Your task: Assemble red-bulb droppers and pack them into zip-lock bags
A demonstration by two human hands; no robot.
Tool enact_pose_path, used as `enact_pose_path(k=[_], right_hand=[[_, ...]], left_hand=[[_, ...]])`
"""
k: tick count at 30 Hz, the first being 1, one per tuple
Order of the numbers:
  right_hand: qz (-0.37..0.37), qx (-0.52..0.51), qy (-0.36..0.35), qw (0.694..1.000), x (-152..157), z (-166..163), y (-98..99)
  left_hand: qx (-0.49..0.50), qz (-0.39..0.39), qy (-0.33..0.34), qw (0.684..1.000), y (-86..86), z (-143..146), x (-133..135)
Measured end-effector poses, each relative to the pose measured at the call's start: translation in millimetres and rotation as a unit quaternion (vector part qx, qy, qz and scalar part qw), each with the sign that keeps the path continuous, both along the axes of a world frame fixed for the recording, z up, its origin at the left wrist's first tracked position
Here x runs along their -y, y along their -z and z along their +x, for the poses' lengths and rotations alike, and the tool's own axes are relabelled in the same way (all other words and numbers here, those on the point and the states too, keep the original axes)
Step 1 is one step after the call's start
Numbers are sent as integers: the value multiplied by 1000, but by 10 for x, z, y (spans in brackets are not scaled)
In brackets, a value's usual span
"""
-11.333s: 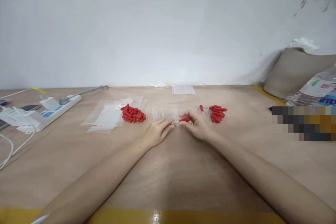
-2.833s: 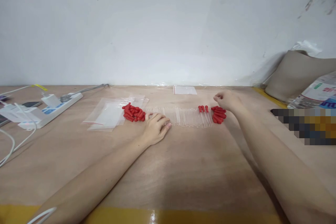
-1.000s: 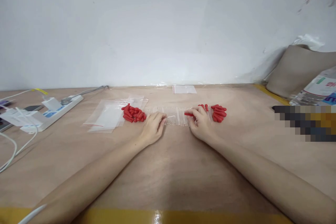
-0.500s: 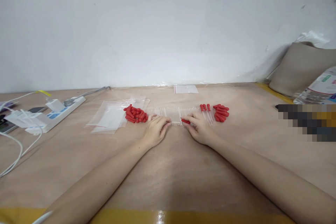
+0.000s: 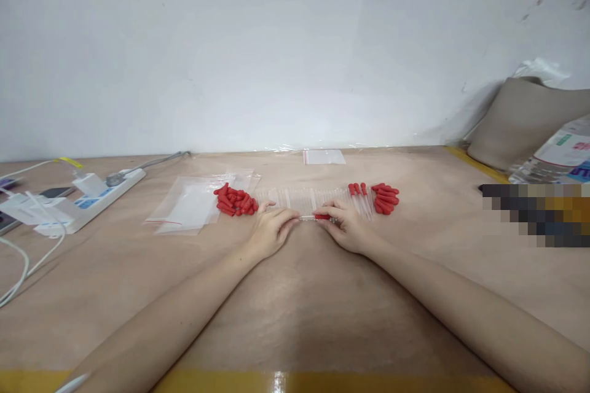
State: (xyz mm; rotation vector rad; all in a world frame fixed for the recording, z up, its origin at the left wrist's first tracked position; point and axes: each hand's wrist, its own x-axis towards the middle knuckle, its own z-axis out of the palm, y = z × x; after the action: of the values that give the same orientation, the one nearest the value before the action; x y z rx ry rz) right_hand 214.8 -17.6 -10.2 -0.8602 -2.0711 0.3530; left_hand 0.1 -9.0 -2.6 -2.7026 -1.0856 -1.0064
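Observation:
My left hand point(image 5: 275, 231) pinches a thin clear dropper tube point(image 5: 306, 217) held level just above the table's near side of the tube row. Between the fingertips of my right hand point(image 5: 345, 227) is a red rubber bulb point(image 5: 322, 217), whose end meets the right end of that tube; how far the tube sits inside it I cannot tell. Behind both hands lies a row of loose clear tubes point(image 5: 299, 199). Several droppers with red bulbs point(image 5: 356, 189) lie right of it. A heap of loose red bulbs point(image 5: 234, 201) is left of the row, and another red group point(image 5: 386, 198) lies at the far right.
Clear zip bags point(image 5: 184, 206) lie at the left, and a small zip bag point(image 5: 324, 157) lies by the wall. A power strip point(image 5: 92, 202) with chargers and white cables occupies the left side. At the right stand a grey-brown roll point(image 5: 520, 123) and a water bottle point(image 5: 557, 150).
The red bulb in my right hand has come leftward to the tube's end, closing the gap between them. The whole view has shifted slightly.

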Motion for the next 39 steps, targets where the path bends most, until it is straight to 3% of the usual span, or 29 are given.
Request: enact_pose_path(k=[7,16,23,32,39], right_hand=[[-34,12,-16,999,-3,-14,-21],[-14,25,-19,999,32,-10,-36],[1,42,-18,999,45,-7,-16],[27,84,-34,995,23,-16,-9],[17,9,7,1000,19,-16,-11]], left_hand=[[-8,18,40,999,39,-37,-28],[-15,9,63,998,76,-27,-35],[-48,50,69,995,69,-15,-28],[-72,39,71,994,32,17,-21],[8,15,14,1000,33,-26,-45]])
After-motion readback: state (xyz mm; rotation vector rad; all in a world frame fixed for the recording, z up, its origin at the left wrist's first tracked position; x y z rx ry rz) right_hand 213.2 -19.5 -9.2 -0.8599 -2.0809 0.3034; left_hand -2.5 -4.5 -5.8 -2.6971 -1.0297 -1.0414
